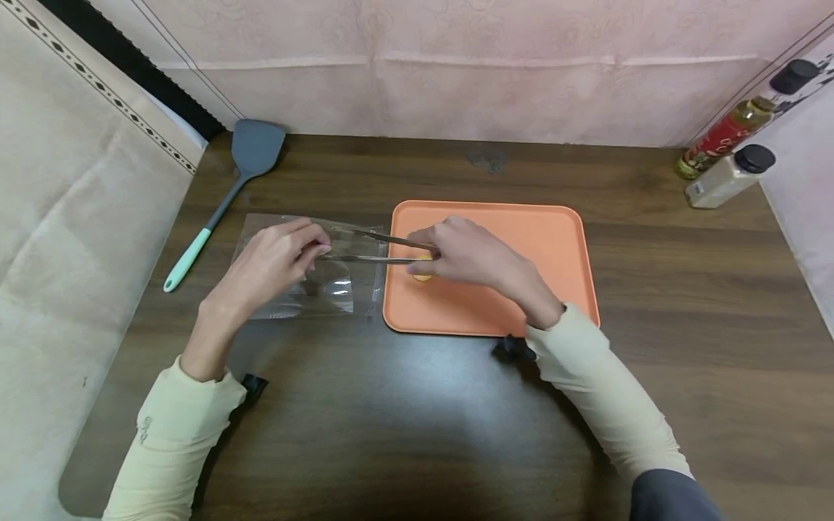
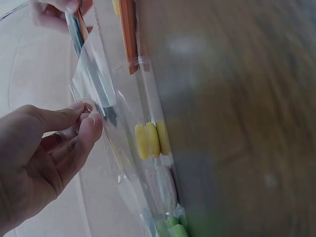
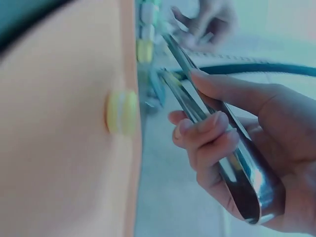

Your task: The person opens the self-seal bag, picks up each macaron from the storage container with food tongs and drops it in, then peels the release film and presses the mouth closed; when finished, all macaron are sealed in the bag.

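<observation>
A clear plastic bag lies left of an orange tray. My left hand pinches the bag's upper edge between thumb and fingers. In the left wrist view, yellow macarons, pale ones and green ones show through the plastic. My right hand grips metal tongs, their arms spread and pointing left at the bag. The tong tips show through the plastic near my left fingers, with nothing seen between them. One yellow macaron sits on the tray near its left edge, partly under my right hand.
A spatula with a grey blade and mint handle lies at the back left. At the back right stand a bottle with a red label and a white jar with a black lid. Cloth walls border the wooden table.
</observation>
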`<action>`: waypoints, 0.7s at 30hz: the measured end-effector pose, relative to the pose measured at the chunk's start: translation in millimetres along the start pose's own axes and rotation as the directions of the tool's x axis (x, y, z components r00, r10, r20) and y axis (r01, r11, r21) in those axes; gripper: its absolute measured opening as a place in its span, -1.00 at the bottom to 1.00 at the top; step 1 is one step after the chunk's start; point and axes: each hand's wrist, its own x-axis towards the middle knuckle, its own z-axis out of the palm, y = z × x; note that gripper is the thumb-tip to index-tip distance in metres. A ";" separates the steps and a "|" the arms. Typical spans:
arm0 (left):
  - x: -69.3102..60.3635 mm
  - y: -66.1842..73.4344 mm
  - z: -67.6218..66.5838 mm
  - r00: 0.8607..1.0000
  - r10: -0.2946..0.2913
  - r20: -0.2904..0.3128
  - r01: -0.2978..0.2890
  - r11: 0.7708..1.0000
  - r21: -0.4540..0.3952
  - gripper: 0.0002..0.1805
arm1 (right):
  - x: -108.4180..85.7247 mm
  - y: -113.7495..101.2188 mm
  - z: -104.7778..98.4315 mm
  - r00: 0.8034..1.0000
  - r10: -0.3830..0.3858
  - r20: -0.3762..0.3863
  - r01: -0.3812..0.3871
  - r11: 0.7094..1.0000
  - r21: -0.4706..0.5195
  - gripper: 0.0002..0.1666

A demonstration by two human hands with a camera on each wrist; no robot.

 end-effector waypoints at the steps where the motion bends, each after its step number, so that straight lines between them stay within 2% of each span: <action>1: -0.1 -0.1 0.0 1.000 0.002 -0.001 -0.002 1.000 -0.002 -0.92 | -7.0 3.1 -3.6 1.000 0.005 0.000 -0.005 1.000 0.004 -0.64; 3: -0.1 -0.2 0.2 1.000 0.006 -0.004 -0.006 1.000 -0.006 -0.92 | -22.4 11.3 -10.9 1.000 0.007 -0.002 -0.007 1.000 -0.003 -0.66; 8: 0.8 -0.4 -0.1 1.000 0.011 -0.007 -0.011 1.000 -0.011 -0.92 | -67.3 38.6 -31.5 0.999 0.034 -0.019 -0.034 0.999 -0.042 -0.56; 13: 1.8 -0.4 -0.3 1.000 0.011 -0.009 -0.011 1.000 -0.012 -0.92 | -107.1 68.5 -47.0 0.996 0.083 -0.045 -0.083 0.996 -0.011 -0.57; 17: 1.5 -0.6 0.5 1.000 0.013 -0.008 -0.013 1.000 -0.010 -0.91 | -129.2 84.0 -52.9 0.990 0.118 -0.079 -0.121 0.992 -0.023 -0.52; 21: 0.8 -0.9 1.0 1.000 0.012 -0.009 -0.012 1.000 -0.014 -0.91 | -140.3 91.7 -57.5 0.982 0.166 -0.093 -0.169 0.985 -0.024 -0.49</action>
